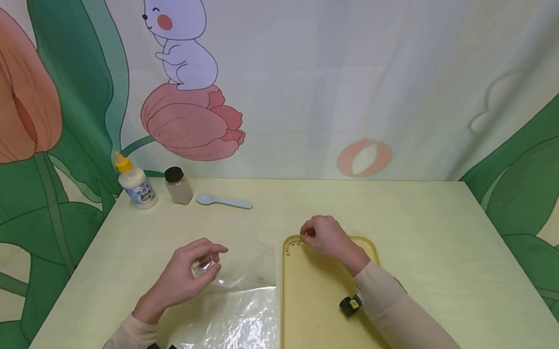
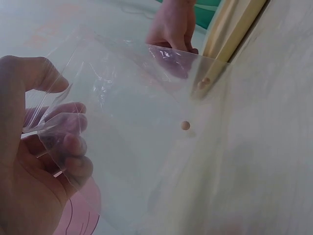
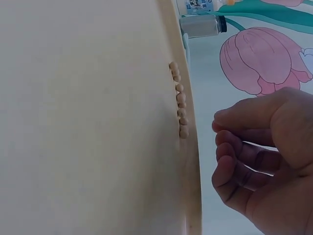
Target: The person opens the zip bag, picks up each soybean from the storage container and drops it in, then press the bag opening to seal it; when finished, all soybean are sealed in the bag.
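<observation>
Several round beads, apparently smooth, crinkled clear bag

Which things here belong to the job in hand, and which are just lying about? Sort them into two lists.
In the job, it seems:
- clear bag, held by the left hand
- yellow tray, under the right hand
- small balls along the tray's edge

Apparently just lying about, untouched:
- bottle
- jar
- spoon
</observation>
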{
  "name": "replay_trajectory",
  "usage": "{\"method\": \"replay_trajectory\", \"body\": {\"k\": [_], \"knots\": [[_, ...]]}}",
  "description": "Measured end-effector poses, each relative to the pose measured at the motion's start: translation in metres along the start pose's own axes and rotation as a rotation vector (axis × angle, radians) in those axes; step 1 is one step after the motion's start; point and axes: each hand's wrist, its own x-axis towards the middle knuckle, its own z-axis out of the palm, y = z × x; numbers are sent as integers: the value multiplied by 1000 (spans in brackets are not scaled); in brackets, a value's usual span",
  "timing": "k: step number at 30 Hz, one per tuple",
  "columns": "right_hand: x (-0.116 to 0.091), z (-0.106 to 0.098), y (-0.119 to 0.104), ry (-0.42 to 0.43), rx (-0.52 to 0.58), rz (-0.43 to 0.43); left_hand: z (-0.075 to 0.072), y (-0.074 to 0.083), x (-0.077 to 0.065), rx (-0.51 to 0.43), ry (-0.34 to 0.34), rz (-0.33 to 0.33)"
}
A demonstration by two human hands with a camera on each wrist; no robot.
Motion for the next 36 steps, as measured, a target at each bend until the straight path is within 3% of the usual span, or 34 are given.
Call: {"method": "replay_trajectory", "body": {"k": [15, 36], "knots": [[1, 3, 2, -81, -54, 39, -1, 1, 0, -2, 9, 12], [1, 11, 9, -84, -107, -19, 0, 0, -1, 4, 17, 8]]}}
